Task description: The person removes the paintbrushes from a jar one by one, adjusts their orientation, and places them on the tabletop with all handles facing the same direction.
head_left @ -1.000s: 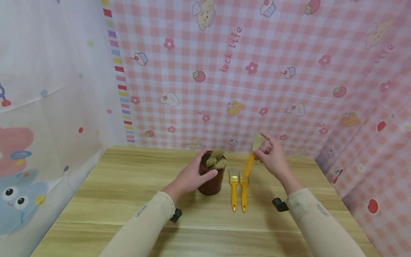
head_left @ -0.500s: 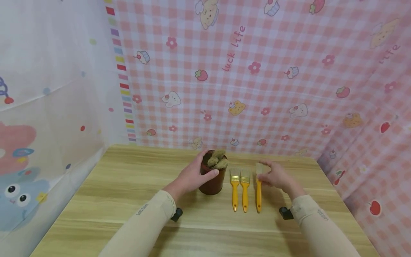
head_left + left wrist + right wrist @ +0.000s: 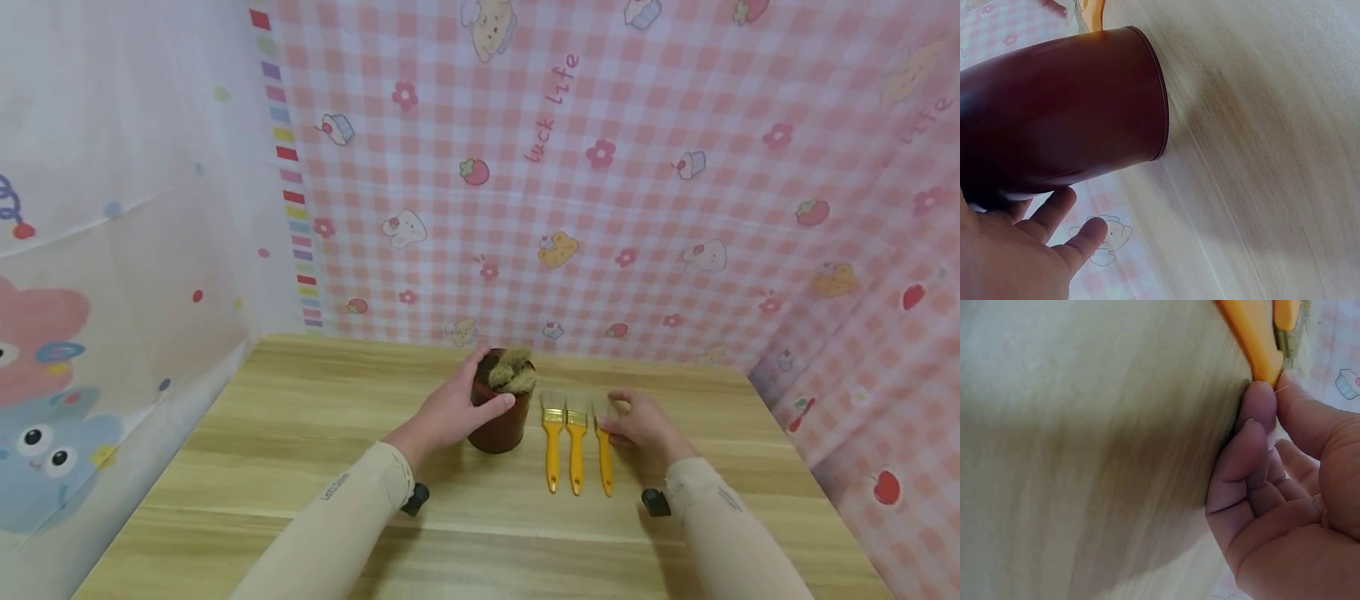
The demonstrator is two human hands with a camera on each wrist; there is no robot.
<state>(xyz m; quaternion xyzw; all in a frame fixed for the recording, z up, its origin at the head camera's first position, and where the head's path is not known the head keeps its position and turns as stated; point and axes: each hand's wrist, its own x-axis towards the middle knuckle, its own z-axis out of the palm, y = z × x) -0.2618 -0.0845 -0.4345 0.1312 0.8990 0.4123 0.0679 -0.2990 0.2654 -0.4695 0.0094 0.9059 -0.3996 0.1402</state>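
A dark red-brown cylindrical cup stands upright on the table, with tan bristly tufts showing at its mouth. My left hand holds its upper side, thumb across the front and fingers behind. In the left wrist view the cup's smooth wall fills much of the picture. Right of the cup lie two flat paintbrushes side by side, bristles away from me. A third yellow-handled paintbrush lies beside them, and my right hand pinches it near the metal band between thumb and fingers.
The wooden table ends at a pink checked cloth behind. White printed cloth hangs on the left. Black wrist mounts stick out below both sleeves.
My right hand has lowered the third paintbrush from above the table to beside the other two, then shifted it slightly closer to them. My left hand has stayed on the cup.
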